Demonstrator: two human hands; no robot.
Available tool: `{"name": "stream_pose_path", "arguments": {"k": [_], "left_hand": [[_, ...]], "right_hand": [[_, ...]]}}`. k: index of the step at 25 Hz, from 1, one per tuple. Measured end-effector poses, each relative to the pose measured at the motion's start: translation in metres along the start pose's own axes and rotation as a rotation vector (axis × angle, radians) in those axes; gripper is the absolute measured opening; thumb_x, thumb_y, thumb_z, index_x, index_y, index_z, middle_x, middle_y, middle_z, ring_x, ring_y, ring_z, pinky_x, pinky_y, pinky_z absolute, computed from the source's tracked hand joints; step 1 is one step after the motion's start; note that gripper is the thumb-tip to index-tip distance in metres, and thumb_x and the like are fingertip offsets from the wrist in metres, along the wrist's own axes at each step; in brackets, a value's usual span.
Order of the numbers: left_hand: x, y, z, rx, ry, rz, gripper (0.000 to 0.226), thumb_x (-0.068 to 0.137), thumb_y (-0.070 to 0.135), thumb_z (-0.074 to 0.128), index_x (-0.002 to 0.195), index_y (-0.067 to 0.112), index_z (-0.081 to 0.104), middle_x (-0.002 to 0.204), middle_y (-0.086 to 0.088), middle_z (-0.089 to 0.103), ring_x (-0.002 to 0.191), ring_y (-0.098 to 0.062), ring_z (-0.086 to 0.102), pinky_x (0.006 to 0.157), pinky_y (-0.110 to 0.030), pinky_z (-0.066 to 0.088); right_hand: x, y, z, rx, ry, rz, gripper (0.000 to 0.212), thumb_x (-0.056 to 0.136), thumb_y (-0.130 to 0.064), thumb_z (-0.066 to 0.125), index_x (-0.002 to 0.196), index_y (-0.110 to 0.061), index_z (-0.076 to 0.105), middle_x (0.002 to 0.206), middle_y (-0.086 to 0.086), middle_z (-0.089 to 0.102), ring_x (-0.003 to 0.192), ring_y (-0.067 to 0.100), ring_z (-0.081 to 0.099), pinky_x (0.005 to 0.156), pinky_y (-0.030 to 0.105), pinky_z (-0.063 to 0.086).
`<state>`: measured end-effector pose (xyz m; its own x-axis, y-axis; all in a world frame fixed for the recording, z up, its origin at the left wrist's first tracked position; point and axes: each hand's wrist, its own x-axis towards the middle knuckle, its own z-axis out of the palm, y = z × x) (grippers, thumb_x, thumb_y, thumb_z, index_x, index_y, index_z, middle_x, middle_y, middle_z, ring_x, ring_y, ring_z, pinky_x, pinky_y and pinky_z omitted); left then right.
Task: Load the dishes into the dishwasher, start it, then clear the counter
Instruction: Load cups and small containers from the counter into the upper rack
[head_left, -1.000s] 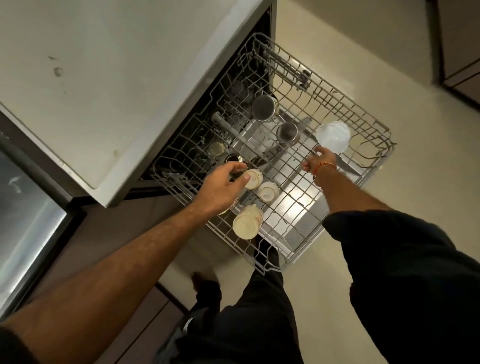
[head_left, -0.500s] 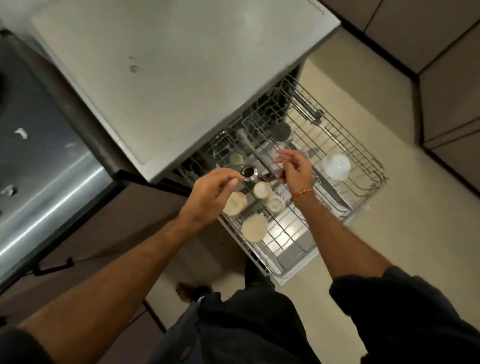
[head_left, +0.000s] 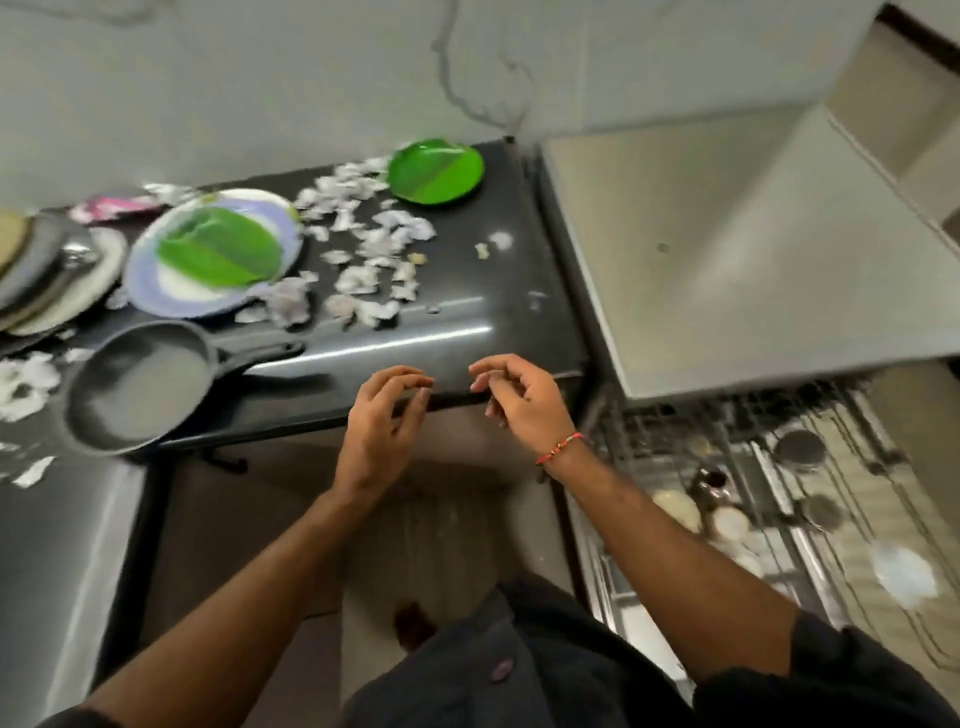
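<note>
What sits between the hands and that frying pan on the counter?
Nothing visible. Both hands, left and right, hover empty at the counter edge; the pan lies to their left, its handle pointing toward them across bare counter.

A white wall with a thin crack stands behind. The floor below is pale brown. A red string wraps one wrist.

A single wide-angle view from the person's head looks steeply down and forward, close over the front edge of the dark counter; the pulled-out dishwasher rack lies low at the right; there is no second view.
</note>
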<state>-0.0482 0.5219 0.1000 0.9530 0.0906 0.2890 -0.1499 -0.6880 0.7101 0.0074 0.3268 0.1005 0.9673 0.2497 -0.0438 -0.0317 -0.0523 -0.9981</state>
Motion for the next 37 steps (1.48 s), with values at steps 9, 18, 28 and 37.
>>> {"name": "stream_pose_path", "arguments": {"k": [9, 18, 28, 37], "left_hand": [[-0.049, -0.130, -0.174, 0.104, 0.384, -0.304, 0.020, 0.101, 0.027, 0.057, 0.111, 0.016, 0.071, 0.115, 0.001, 0.065, 0.111, -0.017, 0.060, 0.101, -0.034, 0.048], [-0.085, -0.181, -0.211, -0.008, 0.427, -0.695, 0.042, 0.097, 0.021, 0.065, 0.137, 0.013, 0.054, 0.137, -0.003, 0.052, 0.126, -0.013, 0.048, 0.108, -0.026, 0.036], [-0.072, -0.212, -0.226, 0.002, 0.371, -0.707, 0.042, 0.097, 0.026, 0.064, 0.137, 0.022, 0.054, 0.155, -0.005, 0.039, 0.146, -0.018, 0.034, 0.122, -0.045, 0.030], [-0.050, -0.219, -0.218, 0.216, 0.170, -0.827, 0.045, 0.101, 0.048, 0.052, 0.141, 0.029, 0.050, 0.170, 0.001, 0.010, 0.156, -0.023, -0.007, 0.121, -0.059, 0.010]], "right_hand": [[0.043, -0.024, 0.222, -0.254, -0.264, -0.052, 0.034, 0.090, -0.001, 0.055, 0.116, -0.020, 0.064, 0.114, -0.002, 0.066, 0.086, 0.008, 0.061, 0.081, 0.033, 0.051], [0.106, -0.023, 0.285, -1.211, -0.427, -0.261, 0.070, 0.092, -0.025, 0.057, 0.154, -0.028, 0.025, 0.162, 0.009, 0.015, 0.150, 0.034, 0.006, 0.119, 0.050, 0.014], [0.125, -0.026, 0.315, -1.071, -0.403, -0.290, 0.059, 0.091, -0.022, 0.054, 0.148, -0.024, 0.039, 0.154, 0.005, 0.034, 0.146, 0.027, 0.021, 0.118, 0.049, 0.019], [0.168, -0.010, 0.312, -0.986, -0.568, -0.298, 0.041, 0.094, -0.030, 0.056, 0.135, -0.025, 0.056, 0.137, 0.000, 0.059, 0.128, 0.027, 0.049, 0.109, 0.042, 0.037]]}}
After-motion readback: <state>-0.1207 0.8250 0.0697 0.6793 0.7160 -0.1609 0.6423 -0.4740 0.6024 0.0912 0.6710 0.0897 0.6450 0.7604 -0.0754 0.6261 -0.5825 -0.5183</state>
